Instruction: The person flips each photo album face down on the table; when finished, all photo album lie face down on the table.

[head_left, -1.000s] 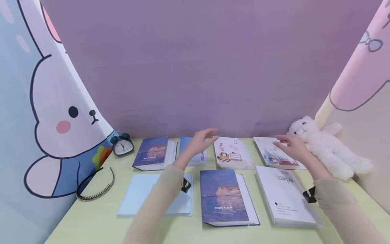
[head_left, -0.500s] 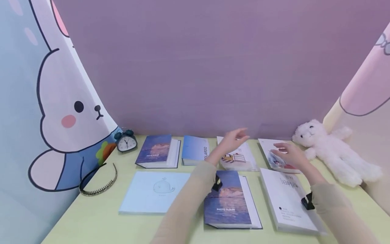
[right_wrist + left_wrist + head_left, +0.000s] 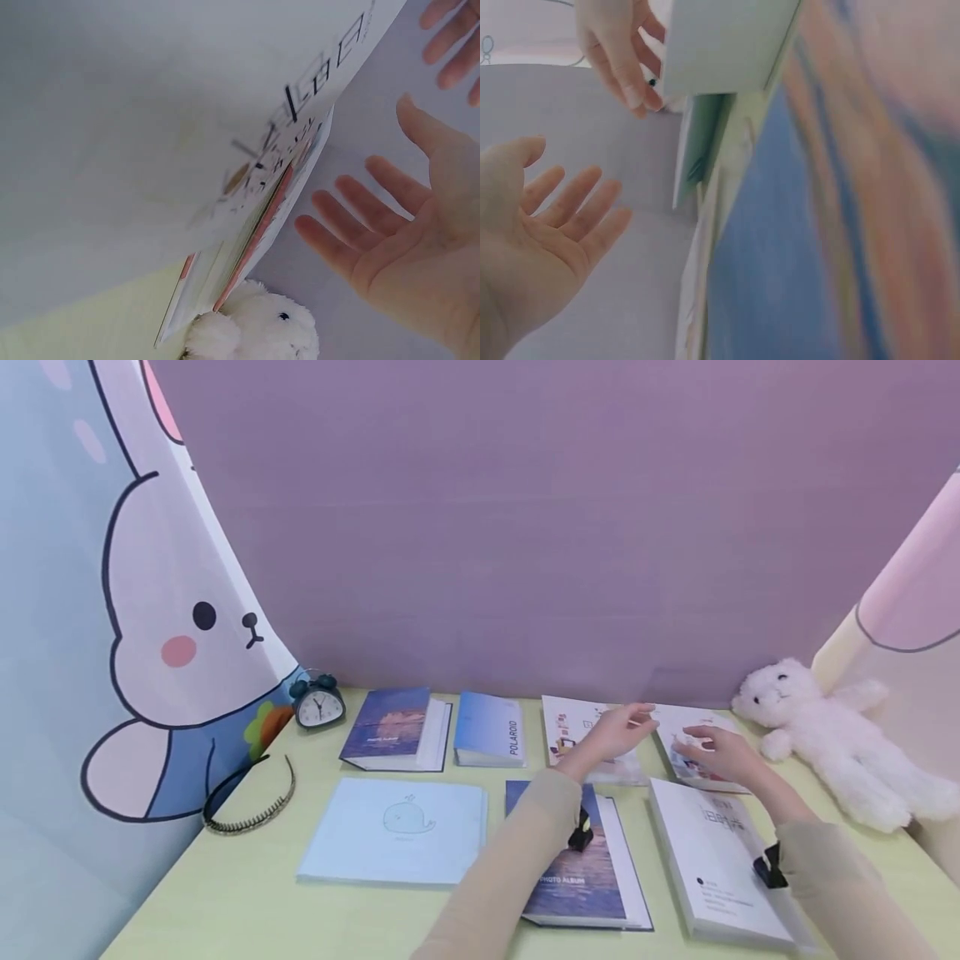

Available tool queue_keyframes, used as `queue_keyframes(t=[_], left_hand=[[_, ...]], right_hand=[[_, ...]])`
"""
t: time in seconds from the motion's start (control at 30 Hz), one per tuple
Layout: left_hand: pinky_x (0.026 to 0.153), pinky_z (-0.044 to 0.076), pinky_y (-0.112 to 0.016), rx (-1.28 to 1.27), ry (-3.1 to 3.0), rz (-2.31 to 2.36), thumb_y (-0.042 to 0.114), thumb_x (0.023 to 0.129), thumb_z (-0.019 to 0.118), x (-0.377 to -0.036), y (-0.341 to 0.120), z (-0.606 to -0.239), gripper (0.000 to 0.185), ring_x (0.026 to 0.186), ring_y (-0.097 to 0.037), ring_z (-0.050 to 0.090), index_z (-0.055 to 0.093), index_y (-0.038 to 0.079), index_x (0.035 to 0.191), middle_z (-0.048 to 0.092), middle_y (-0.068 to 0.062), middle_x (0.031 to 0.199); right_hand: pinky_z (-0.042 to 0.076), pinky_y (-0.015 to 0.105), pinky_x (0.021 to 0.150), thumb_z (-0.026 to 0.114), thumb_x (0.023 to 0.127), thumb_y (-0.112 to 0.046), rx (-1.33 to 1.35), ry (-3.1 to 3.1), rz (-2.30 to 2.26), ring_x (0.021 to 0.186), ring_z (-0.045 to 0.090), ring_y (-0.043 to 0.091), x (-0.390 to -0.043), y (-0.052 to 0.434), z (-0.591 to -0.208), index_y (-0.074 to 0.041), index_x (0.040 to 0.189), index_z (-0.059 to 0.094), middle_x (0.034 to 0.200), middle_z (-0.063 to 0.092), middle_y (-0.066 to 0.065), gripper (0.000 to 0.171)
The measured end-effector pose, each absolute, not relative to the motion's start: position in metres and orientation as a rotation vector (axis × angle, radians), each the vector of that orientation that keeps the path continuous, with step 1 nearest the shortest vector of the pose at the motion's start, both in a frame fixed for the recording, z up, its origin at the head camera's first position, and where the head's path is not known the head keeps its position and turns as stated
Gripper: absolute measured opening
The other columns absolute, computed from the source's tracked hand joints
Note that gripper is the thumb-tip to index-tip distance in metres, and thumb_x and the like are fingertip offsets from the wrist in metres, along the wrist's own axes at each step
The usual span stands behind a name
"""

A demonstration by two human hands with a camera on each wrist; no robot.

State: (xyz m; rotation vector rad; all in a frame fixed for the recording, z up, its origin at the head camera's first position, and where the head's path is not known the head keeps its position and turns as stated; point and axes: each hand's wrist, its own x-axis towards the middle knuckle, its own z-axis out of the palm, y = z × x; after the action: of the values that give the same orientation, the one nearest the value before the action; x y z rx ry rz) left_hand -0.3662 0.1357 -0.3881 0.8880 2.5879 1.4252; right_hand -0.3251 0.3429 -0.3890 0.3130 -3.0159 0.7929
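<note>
1. Head view: I see the left hand (image 3: 611,737) over the white album with furniture print (image 3: 581,737) in the back row, fingers straight, grip released, holding nothing. The right hand (image 3: 716,753) hovers over the back-right white album (image 3: 678,727), fingers relaxed, also released; I can't tell whether it touches the cover.
2. Same view, on the green tabletop (image 3: 225,893): sunset album (image 3: 396,737) and blue Polaroid album (image 3: 489,739) at the back, whale album (image 3: 393,831), second sunset album (image 3: 592,877) and white lettered album (image 3: 720,868) in front. Clock (image 3: 318,702) and headband (image 3: 251,802) far left, plush bear (image 3: 832,739) far right.
3. Left wrist view: left palm (image 3: 536,240) open, fingers spread, nothing in it. Right hand's fingers (image 3: 619,56) show above, next to an album's edge (image 3: 705,142).
4. Right wrist view: right palm (image 3: 409,247) open, empty. White lettered album (image 3: 187,112) fills the frame, back-right album (image 3: 262,232) edge-on beyond it, plush bear (image 3: 255,330) beside that.
</note>
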Motion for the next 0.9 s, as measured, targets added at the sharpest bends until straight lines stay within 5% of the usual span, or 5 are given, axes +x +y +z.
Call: queue_keyframes(t=[0.1,0.17,0.33,0.5,0.9], left_hand=[[0.088,0.048,-0.018,0.889,2.598,1.371,0.036,0.097,0.05,-0.365,0.143,-0.395,0.043,0.11,-0.011,0.06,0.051,0.017,0.135,0.063,-0.001,0.121],[0.091,0.048,-0.02,0.854,2.589,1.334,0.037,0.097,0.05,-0.364,0.145,-0.399,0.045,0.112,-0.012,0.059,0.049,0.017,0.137,0.063,0.0,0.122],[0.096,0.046,-0.025,0.724,2.547,1.248,0.042,0.096,0.049,-0.367,0.152,-0.409,0.05,0.113,-0.014,0.057,0.045,0.018,0.139,0.061,0.0,0.125],[0.097,0.046,-0.026,0.697,2.5,1.23,0.041,0.096,0.048,-0.368,0.157,-0.412,0.051,0.113,-0.015,0.057,0.044,0.014,0.139,0.059,-0.003,0.127],[0.091,0.049,-0.024,0.675,2.295,1.33,0.033,0.099,0.044,-0.367,0.168,-0.422,0.053,0.099,-0.019,0.064,0.036,0.004,0.142,0.064,-0.014,0.115]], right_hand=[[0.053,0.041,0.076,0.054,0.094,-0.04,0.293,-3.05,0.788,0.083,0.066,0.029,-0.324,0.346,-0.391,0.011,0.134,0.041,0.094,0.068,0.021,0.066],[0.053,0.042,0.076,0.054,0.093,-0.04,0.3,-3.068,0.771,0.076,0.065,0.022,-0.324,0.347,-0.392,0.012,0.134,0.04,0.092,0.067,0.02,0.067],[0.048,0.055,0.084,0.057,0.092,-0.039,0.33,-3.076,0.692,0.09,0.064,0.037,-0.322,0.346,-0.392,0.014,0.131,0.042,0.119,0.052,0.038,0.068],[0.044,0.06,0.087,0.063,0.087,-0.039,0.328,-3.096,0.599,0.108,0.048,0.056,-0.321,0.344,-0.392,0.015,0.129,0.043,0.121,0.048,0.042,0.071],[0.044,0.06,0.088,0.068,0.08,-0.046,0.282,-3.13,0.585,0.112,0.045,0.057,-0.317,0.345,-0.394,0.01,0.131,0.045,0.125,0.046,0.041,0.08]])
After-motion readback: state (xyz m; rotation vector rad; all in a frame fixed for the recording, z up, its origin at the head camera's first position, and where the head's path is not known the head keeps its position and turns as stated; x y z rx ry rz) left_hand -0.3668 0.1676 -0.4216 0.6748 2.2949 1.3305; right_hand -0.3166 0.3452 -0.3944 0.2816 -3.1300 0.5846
